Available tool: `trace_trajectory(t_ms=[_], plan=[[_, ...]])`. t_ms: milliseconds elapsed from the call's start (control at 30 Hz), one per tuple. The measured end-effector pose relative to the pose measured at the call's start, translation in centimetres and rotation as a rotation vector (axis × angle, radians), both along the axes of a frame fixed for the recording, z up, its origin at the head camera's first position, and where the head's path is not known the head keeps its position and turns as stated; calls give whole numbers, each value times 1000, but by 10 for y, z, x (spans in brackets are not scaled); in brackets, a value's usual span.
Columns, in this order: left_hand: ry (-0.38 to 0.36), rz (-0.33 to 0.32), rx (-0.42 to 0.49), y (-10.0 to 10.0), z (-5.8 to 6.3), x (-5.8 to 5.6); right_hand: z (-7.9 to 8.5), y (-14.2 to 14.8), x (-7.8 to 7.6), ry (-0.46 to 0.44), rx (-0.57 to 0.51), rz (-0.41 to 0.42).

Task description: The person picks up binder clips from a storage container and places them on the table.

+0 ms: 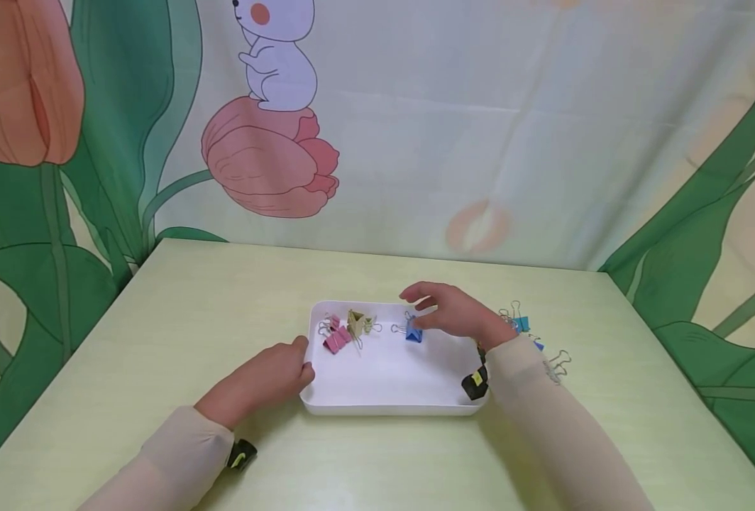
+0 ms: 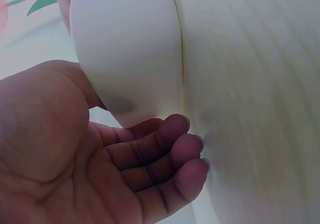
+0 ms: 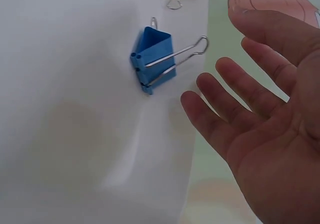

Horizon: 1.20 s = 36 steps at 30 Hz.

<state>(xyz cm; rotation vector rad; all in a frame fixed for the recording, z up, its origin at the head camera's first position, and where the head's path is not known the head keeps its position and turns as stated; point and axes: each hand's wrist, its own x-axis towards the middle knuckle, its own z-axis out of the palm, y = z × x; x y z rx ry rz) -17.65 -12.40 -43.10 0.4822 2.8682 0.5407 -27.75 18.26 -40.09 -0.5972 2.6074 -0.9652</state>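
Note:
A shallow white tray (image 1: 390,409) lies on the table, its left end held by my left hand (image 1: 265,376). In the left wrist view the thumb goes over the rim and the fingertips (image 2: 190,176) curl against the outer wall near the tabletop. Inside the tray, a blue binder clip (image 3: 159,56) stands with its wire handles out. My right hand (image 1: 454,310) hovers just over it; the right wrist view shows the fingers spread and apart from the clip. Pink binder clips (image 1: 336,341) and yellow binder clips (image 1: 355,323) sit at the tray's back left.
To the right of the tray, partly behind the right forearm, several binder clips (image 1: 521,324) lie on the table (image 1: 224,305), some of them blue. A cloth printed with tulips and a white animal (image 1: 282,71) hangs behind the table's far edge.

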Motion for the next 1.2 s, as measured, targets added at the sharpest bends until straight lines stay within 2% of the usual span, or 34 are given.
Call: trace_trajectory(t_ms=[167,400,800,1200], plan=[[8,-4,5,-1,1,1,-7,-7,-1,19,30,4],[9,0,7,0,3,2,-16,-15,0,103,87,-25],[17,-3,10,0,1,1,-25,-18,1,216,110,-75],[26,-13,9,0,1,3,-23,-18,4,218,103,-78]])
